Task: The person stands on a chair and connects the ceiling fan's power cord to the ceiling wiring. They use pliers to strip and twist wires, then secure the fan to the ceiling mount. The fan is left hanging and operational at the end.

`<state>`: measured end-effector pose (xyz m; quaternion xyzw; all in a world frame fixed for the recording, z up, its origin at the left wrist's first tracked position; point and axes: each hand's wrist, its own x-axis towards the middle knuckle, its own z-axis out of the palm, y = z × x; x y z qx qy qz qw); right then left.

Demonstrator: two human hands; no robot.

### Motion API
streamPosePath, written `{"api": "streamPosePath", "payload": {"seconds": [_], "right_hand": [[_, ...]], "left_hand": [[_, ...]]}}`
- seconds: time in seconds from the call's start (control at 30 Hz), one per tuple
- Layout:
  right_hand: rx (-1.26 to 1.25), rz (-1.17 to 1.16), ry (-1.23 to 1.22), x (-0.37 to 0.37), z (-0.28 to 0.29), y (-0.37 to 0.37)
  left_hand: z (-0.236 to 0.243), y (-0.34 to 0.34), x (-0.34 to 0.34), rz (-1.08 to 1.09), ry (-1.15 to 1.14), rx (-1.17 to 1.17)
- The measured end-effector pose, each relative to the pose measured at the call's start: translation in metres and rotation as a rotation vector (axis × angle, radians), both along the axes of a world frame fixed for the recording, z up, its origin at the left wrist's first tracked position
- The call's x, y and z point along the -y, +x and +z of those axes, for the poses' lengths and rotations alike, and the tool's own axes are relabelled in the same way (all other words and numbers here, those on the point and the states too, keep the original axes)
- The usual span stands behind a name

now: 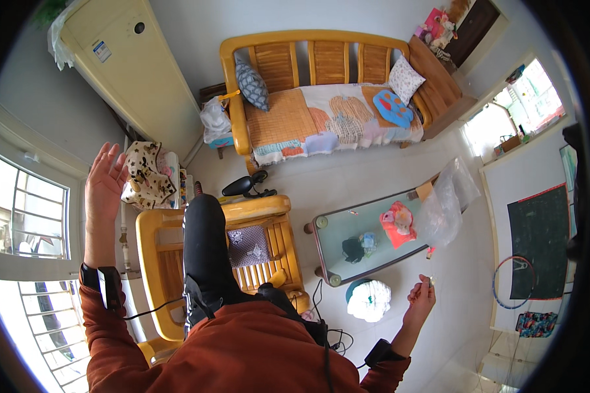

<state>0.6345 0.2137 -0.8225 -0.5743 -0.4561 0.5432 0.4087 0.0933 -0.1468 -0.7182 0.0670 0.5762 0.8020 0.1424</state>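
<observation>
My left hand (105, 180) is raised on the left with its fingers spread and nothing in them. It is nearest to a patterned cloth (149, 177) draped over a pile beside the tall cream cabinet (121, 62). My right hand (421, 299) hangs in the air at the lower right, its fingers closed in a pinch. Something tiny and pale shows at the fingertips, too small to name. Left of that hand, a bundled white item (370, 302) sits on the floor. Beyond it stands a low glass-topped table (334, 252) with a red-and-pink item (398, 224) on top.
My black-trousered leg (206, 249) is over a wooden armchair (278, 229) with a purple cushion (248, 245). A wooden sofa (278, 121) stands along the far wall. Clear plastic sheeting (447, 203) covers the table's right end. Black cables (339, 340) trail near me. A chalkboard (539, 242) is at right.
</observation>
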Motion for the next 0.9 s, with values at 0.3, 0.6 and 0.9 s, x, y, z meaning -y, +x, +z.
{"api": "streamPosePath", "payload": {"seconds": [0.3,0.6,0.9], "right_hand": [[-0.032,0.027,0.038,-0.025,0.029,-0.005],[-0.05,0.253,0.117,-0.06,0.041,-0.063],[-0.006,0.439,0.098,-0.06,0.027,-0.219]], "left_hand": [[-0.009,0.027,0.024,0.036,0.066,0.004],[-0.037,0.027,0.02,0.165,0.071,0.158],[-0.076,0.022,0.022,0.347,0.199,0.294]]}}
